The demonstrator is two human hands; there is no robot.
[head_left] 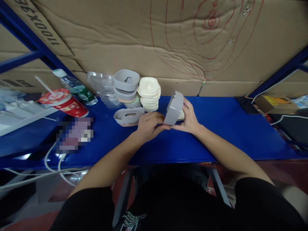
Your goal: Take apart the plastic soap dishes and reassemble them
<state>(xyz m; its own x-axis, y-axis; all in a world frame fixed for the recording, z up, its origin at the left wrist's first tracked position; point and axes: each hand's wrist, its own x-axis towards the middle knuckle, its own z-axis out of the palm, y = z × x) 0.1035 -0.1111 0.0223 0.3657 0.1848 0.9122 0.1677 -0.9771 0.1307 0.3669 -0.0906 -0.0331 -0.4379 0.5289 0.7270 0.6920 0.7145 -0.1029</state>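
Note:
A grey plastic box part [175,108] with a wavy rim is tilted on its side above the blue table. My right hand [190,119] grips its right side, fingers behind it and thumb at the lower edge. At its lower left corner, my left hand [151,125] pinches the edge between thumb and fingers. Behind the right hand a cream-coloured piece [181,115] is partly hidden. Left of my left hand lies a grey scalloped box part with an oval slot [128,116], set over a pinkish base.
Behind stand a stack of cream lids [149,93], stacked grey boxes [126,81] and clear plastic containers [102,83]. Farther left are a water bottle [77,88], a red cup with a straw [64,101] and white cables [51,160]. A cardboard wall [115,38] closes off the back.

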